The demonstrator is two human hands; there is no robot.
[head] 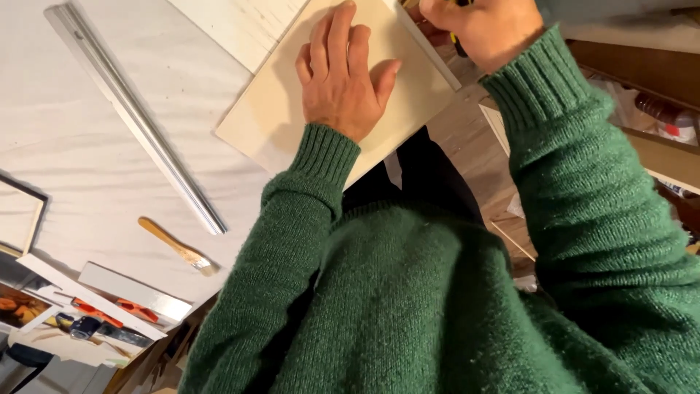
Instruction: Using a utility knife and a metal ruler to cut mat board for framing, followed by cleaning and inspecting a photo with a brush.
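Left hand (341,73) flat on pale board (270,117), right hand (477,29) fisted

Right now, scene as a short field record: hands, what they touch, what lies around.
left hand: flat, palm down on the pale board
right hand: closed around a small tool with a yellow part, mostly hidden, at the board's edge
board: lies tilted on the white table, one corner over the table's edge
metal ruler: on the table, apart from the board
wooden brush: below the ruler's end
clothing: green knit sleeves
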